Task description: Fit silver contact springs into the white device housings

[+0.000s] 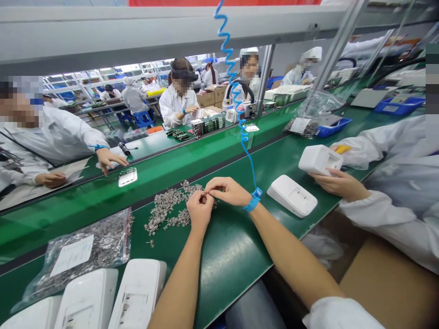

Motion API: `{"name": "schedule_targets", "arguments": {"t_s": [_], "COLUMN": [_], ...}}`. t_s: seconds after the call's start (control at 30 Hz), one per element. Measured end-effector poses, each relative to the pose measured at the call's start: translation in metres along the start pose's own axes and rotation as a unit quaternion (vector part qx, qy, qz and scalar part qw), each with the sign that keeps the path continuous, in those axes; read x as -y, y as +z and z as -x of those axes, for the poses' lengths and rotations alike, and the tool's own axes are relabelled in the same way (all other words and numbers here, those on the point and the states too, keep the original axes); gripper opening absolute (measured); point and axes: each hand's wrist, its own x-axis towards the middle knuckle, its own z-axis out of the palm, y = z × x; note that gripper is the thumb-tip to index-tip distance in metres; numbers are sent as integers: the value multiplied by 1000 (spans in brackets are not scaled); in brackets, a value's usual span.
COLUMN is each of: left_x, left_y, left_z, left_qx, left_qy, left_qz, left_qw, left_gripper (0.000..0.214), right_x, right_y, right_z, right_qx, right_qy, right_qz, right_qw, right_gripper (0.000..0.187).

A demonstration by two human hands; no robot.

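Note:
My left hand (200,205) and my right hand (228,190) meet over the green bench, fingertips pinched together. Whatever lies between the fingers is too small and covered to make out. Just behind and left of them spreads a pile of small silvery metal parts (167,204). Around my right wrist sits a blue wrist strap (253,200), joined to a coiled blue cord (229,59) that hangs from above. To the right of my hands a white plastic housing (292,195) lies on the bench.
A clear bag of metal parts (106,237) and several white housings (139,292) lie at the front left. On the right, a co-worker's hands (343,183) hold another white housing (318,160). A green conveyor belt (178,164) runs behind, carrying a white piece (128,177) near another person's hand.

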Motion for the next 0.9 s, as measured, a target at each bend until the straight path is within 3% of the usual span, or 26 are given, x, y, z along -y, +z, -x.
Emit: {"name": "schedule_targets", "arguments": {"t_s": [0.1,0.2,0.3,0.4,0.53,0.9], "left_x": [0,0,-1,-2,-3,-5], "left_y": [0,0,1,1,0,2], "left_z": [0,-2,-3,-2,-1,6], "left_qx": [-21,-55,-61,-51,-47,-31], "left_qy": [38,77,93,106,105,109], "left_qz": [-34,-40,-17,-9,-17,-63], "left_qw": [998,995,994,993,993,992], "left_gripper": [20,17,17,17,17,21], "right_x": [-1,-8,-17,-21,-17,-18], "right_y": [5,12,15,15,12,11], "right_z": [0,-1,-1,0,1,1], "right_qx": [-20,-45,-62,-63,-28,1], "right_qy": [-6,32,96,163,194,167], "right_qz": [-13,-102,-231,-294,-314,-248], "right_qw": [1000,993,966,940,929,954], "right_gripper": [11,14,24,37,36,36]}}
